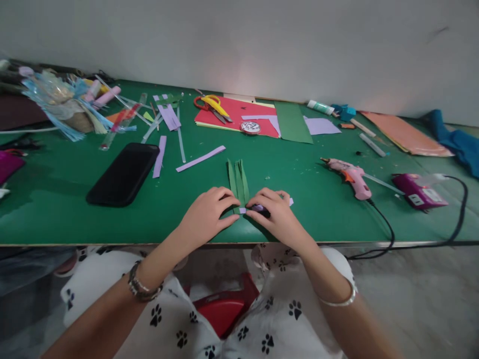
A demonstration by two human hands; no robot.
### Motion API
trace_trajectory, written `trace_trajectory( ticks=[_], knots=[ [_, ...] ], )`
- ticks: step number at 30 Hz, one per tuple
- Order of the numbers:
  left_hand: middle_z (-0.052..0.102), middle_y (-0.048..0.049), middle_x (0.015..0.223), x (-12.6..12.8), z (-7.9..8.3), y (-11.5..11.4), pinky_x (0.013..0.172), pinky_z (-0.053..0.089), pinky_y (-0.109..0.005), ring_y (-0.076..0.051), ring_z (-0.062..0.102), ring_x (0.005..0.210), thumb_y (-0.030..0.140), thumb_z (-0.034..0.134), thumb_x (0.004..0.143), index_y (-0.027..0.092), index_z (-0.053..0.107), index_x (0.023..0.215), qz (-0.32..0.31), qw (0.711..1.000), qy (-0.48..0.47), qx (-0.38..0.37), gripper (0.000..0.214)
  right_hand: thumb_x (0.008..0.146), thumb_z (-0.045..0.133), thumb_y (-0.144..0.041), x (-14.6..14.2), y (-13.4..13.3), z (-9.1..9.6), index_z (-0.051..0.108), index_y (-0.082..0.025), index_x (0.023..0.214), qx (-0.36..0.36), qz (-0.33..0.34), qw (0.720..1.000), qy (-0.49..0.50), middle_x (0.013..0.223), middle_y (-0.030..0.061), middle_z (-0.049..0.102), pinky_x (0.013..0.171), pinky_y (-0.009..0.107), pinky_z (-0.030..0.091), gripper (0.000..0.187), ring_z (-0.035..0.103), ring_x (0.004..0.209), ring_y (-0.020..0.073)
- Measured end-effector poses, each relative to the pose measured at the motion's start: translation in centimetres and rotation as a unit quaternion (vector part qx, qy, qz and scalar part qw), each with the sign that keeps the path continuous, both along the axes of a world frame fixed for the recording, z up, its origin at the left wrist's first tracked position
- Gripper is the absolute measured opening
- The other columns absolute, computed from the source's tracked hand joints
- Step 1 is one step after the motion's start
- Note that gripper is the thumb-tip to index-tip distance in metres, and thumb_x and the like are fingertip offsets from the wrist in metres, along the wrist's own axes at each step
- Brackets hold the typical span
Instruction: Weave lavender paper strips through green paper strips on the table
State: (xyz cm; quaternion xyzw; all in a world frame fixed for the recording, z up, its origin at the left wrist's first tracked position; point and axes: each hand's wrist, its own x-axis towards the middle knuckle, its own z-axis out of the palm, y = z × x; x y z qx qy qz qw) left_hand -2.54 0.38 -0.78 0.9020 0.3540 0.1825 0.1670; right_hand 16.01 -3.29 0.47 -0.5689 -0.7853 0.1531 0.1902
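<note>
Several narrow green paper strips (241,182) stand away from me on the table, gathered at their near end. A purple paper strip (243,211) crosses that gathered end. My left hand (209,213) pinches the base of the green strips from the left, thumb and fingers close together. From the other side, my right hand (276,213) grips the purple strip between thumb and fingers, and its far end pokes out past the hand. The fingers partly hide where the papers meet.
Left of my hands lie a black phone (123,174) and a loose purple strip (201,158). A pink glue gun (354,177) with its cord is at the right, beside a purple box (419,191). Scissors (214,105) rest on red paper (249,109) at the back.
</note>
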Motion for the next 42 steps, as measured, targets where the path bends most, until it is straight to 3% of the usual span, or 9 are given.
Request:
trace_trajectory(
  ticks=[8,20,26,30,34,42],
  knots=[
    [0.058,-0.0068,0.091,1.3,0.2,-0.3,0.072,0.045,-0.038,-0.023,0.053,0.086,0.032,0.055,0.08,0.017,0.061,0.088,0.066,0.997,0.026,0.01,0.018,0.081,0.055,-0.029,-0.6,0.0,-0.2,0.059,-0.022,0.081,0.01,-0.035,0.999,-0.015,0.086,0.0002,0.06,0.085,0.035,0.021,0.009,0.055,0.086,0.016],
    [0.054,-0.0087,0.11,1.0,-0.2,-0.3,0.084,0.045,-0.037,-0.021,0.053,0.102,0.023,0.049,0.083,0.018,0.055,0.096,0.029,0.998,-0.043,-0.027,0.016,0.081,0.05,-0.021,-0.7,-0.1,-0.1,0.056,-0.023,0.091,0.001,-0.02,1.0,0.014,0.094,0.0016,0.062,0.086,0.035,0.023,0.011,0.055,0.093,0.0175],
    [0.055,-0.0127,0.116,1.0,-0.7,-0.4,0.088,0.044,-0.04,-0.024,0.052,0.108,0.03,0.045,0.086,0.015,0.056,0.105,0.038,0.999,0.007,0.038,0.027,0.08,0.053,-0.02,-0.6,0.1,-0.3,0.057,-0.021,0.086,-0.003,-0.01,0.998,0.059,0.089,0.0027,0.061,0.082,0.033,0.029,0.007,0.054,0.088,0.0171],
    [0.045,-0.0127,0.133,0.2,-0.6,-0.9,0.1,0.033,-0.045,-0.026,0.04,0.123,0.034,0.037,0.09,0.015,0.045,0.125,0.014,0.994,0.072,0.076,0.041,0.078,0.055,-0.017,-0.6,0.2,-0.3,0.059,-0.019,0.081,0.002,-0.004,0.998,0.059,0.085,0.0031,0.058,0.08,0.032,0.034,0.006,0.053,0.084,0.0163],
    [0.03,-0.0081,0.144,-1.0,-0.4,-1.8,0.104,0.026,-0.042,-0.024,0.025,0.132,0.049,0.031,0.089,0.018,0.029,0.136,-0.033,0.988,0.126,0.081,0.057,0.079,0.053,-0.016,-0.5,0.3,-0.4,0.059,-0.019,0.081,-0.004,0.003,0.997,0.079,0.086,0.0046,0.056,0.077,0.031,0.038,0.006,0.052,0.083,0.0166],
    [0.028,-0.0054,0.144,-1.4,-0.1,-2.1,0.104,0.024,-0.043,-0.025,0.027,0.131,0.059,0.03,0.085,0.017,0.028,0.138,-0.063,0.977,0.194,0.06,0.068,0.08,0.052,-0.017,-0.6,0.1,-0.4,0.06,-0.017,0.083,0.002,0.004,0.997,0.074,0.084,0.0063,0.056,0.076,0.033,0.042,0.008,0.052,0.082,0.0173]
  ],
)
